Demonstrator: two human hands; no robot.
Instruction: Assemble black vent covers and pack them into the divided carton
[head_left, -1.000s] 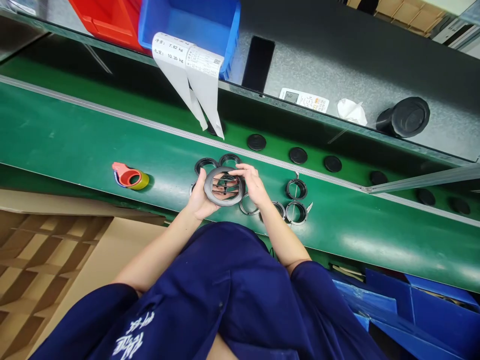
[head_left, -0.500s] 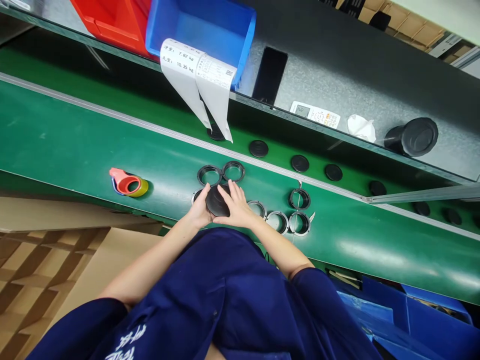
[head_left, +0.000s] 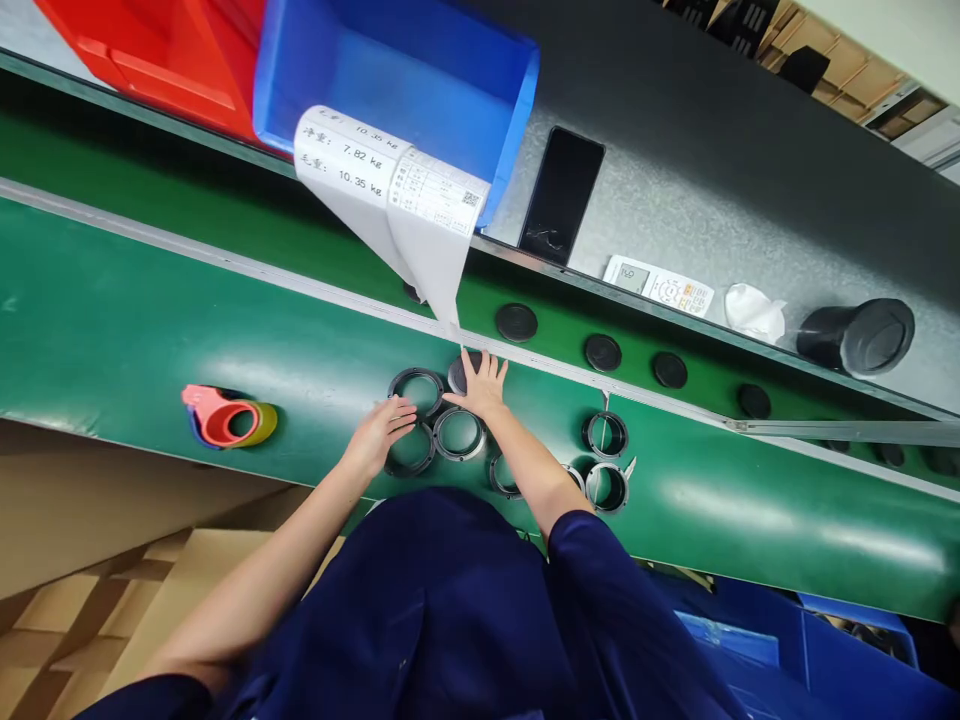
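Observation:
My right hand (head_left: 481, 384) lies flat with fingers spread on a black disc (head_left: 458, 374) that sits on a ring near the belt's far rail. My left hand (head_left: 381, 431) rests with fingers stretched out beside a black ring (head_left: 414, 384) and over another ring (head_left: 411, 457). A silver-edged ring (head_left: 459, 434) lies between my hands. More rings (head_left: 606, 435) sit to the right on the green belt (head_left: 112, 320).
A pink tape dispenser (head_left: 221, 420) lies on the belt at left. Black discs (head_left: 516, 322) line the far lane. The shelf above holds a blue bin (head_left: 420, 70) with paper labels, a red bin (head_left: 150, 60), a phone (head_left: 561, 195), a remote (head_left: 658, 286) and a black cylinder (head_left: 855, 338). Cardboard lies at lower left.
Both hands held a large black ring, then a black disc close to my body. Now the disc is down on the far ring under my right hand, and my left hand has let go.

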